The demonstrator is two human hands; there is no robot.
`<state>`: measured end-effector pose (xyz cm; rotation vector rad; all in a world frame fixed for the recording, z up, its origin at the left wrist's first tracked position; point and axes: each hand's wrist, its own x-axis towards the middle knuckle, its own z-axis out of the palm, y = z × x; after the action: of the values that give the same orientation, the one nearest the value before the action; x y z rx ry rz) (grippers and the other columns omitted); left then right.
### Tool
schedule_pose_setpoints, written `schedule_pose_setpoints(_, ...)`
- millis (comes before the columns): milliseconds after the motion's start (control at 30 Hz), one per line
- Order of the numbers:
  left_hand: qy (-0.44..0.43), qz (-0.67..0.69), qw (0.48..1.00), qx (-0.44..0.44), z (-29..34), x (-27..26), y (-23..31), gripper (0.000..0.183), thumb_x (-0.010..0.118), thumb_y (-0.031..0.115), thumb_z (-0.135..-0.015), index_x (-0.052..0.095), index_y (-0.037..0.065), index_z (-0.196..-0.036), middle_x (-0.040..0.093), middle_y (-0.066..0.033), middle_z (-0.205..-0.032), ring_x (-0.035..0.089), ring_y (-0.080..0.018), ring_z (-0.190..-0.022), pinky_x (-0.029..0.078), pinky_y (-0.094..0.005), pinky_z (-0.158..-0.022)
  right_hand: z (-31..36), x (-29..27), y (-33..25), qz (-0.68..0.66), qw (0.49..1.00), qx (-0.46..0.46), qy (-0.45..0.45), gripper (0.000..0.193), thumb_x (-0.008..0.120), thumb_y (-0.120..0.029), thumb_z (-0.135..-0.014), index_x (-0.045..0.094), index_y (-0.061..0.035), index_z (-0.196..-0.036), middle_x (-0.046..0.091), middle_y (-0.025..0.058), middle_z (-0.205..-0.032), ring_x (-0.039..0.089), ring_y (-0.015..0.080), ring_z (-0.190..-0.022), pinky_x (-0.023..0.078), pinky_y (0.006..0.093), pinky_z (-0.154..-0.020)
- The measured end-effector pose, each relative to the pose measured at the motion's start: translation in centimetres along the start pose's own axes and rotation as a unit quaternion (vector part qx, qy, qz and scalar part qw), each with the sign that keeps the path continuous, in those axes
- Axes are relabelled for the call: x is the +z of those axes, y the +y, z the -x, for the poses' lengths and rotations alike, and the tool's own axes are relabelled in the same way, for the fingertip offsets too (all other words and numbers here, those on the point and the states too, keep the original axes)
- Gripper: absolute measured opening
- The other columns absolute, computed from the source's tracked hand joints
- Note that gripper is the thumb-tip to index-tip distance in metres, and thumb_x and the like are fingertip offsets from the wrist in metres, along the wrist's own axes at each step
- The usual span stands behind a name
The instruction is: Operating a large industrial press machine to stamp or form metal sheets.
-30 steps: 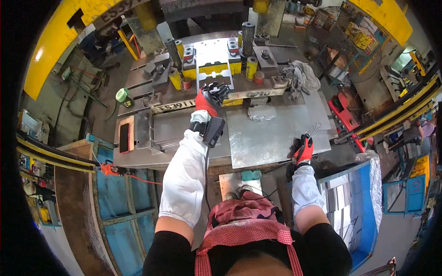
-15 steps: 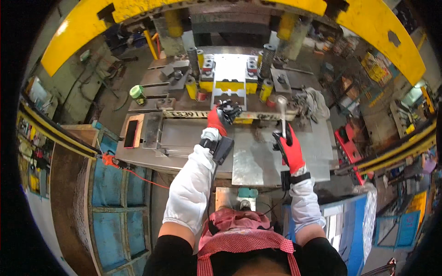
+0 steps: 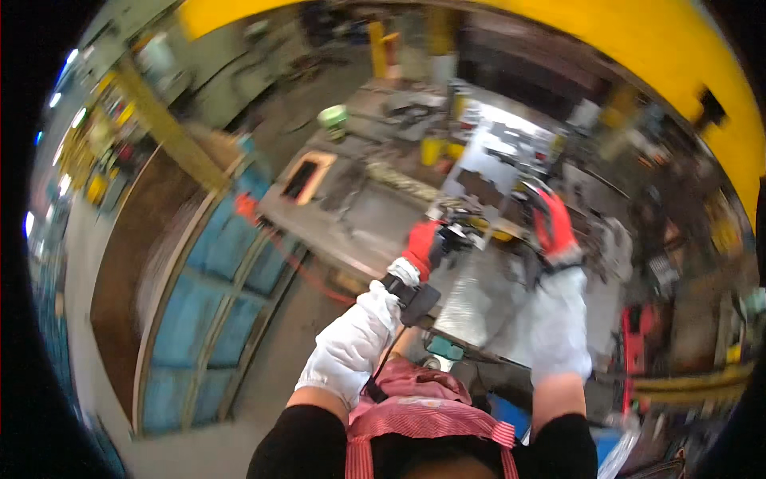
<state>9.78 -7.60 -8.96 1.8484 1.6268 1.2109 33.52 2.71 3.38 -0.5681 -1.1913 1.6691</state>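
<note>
My left hand (image 3: pixel 429 243), in a red and black glove, is at the front edge of the press die. Its fingers are curled around small dark and shiny pieces that blur hides. My right hand (image 3: pixel 549 223), gloved alike, reaches over the right side of the die beside a flat metal sheet with cut-outs (image 3: pixel 481 190). Its fingers are smeared by motion, and the round-headed metal tool it held earlier cannot be made out. Below both hands lies a shiny metal sheet (image 3: pixel 471 299) on the bench.
A yellow press frame (image 3: pixel 638 48) arches overhead. On the bench's left are a green-lidded container (image 3: pixel 333 120) and a dark phone-like slab (image 3: pixel 303 180). A blue-panelled rack (image 3: pixel 187 299) stands at left, near a red cable (image 3: pixel 315 279). A grey rag (image 3: pixel 616 247) lies at right.
The view has swung, tilting the bench and press. My right hand has moved forward to the die, and its tool no longer shows clearly. My left hand is lower at the die's front edge.
</note>
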Motion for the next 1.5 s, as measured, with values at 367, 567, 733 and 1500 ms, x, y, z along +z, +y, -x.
schedule_pose_setpoints(367, 0.219, 0.118, 0.904, -0.347, 37.4, -31.2, -7.6, 0.021, 0.052, 0.019, -0.084, 0.062, 0.006, -0.096, 0.060, -0.0079, -0.085, 0.056, -0.0198, -0.073, 0.046, -0.0332, -0.066, 22.0, -0.1, 0.3, 0.101, 0.954, 0.187, 0.212, 0.042, 0.052, -0.011, -0.084, 0.045, -0.0054, -0.125, 0.061, 0.0031, -0.075, 0.044, 0.0042, -0.049, 0.034, 0.0192, -0.042)
schedule_pose_setpoints(567, 0.251, 0.354, 0.877, -0.203, 37.6, -61.2, -13.9, 0.048, 0.052, 0.038, -0.087, 0.045, 0.003, -0.119, 0.058, -0.0097, -0.103, 0.057, -0.0197, -0.080, 0.048, -0.0331, -0.070, 23.2, -5.3, 2.4, 0.113, 0.949, 0.232, 0.183, 0.040, 0.056, -0.013, -0.083, 0.050, -0.0037, -0.121, 0.058, 0.0015, -0.072, 0.045, 0.0063, -0.050, 0.036, 0.0212, -0.044)
schedule_pose_setpoints(733, 0.448, 0.073, 0.822, -0.344, 24.1, -47.1, -22.1, 0.064, 0.044, 0.048, -0.089, 0.039, 0.002, -0.133, 0.046, -0.0099, -0.130, 0.046, -0.0267, -0.115, 0.033, -0.0380, -0.098, 24.3, -5.7, 2.9, 0.141, 0.942, 0.234, 0.196, 0.042, 0.054, -0.017, -0.085, 0.047, -0.0058, -0.125, 0.060, 0.0028, -0.078, 0.045, 0.0064, -0.052, 0.038, 0.0218, -0.046)
schedule_pose_setpoints(1500, 0.227, 0.126, 0.858, -0.443, 31.5, -11.5, -11.9, 0.036, 0.065, 0.024, -0.081, 0.061, 0.008, -0.113, 0.064, -0.0028, -0.083, 0.053, -0.0086, -0.068, 0.044, -0.0262, -0.062, 10.0, -2.0, 9.2, 0.134, 0.965, 0.222, -0.038, 0.034, 0.060, -0.015, -0.082, 0.054, -0.0046, -0.115, 0.059, 0.0016, -0.076, 0.050, 0.0076, -0.057, 0.041, 0.0229, -0.050)
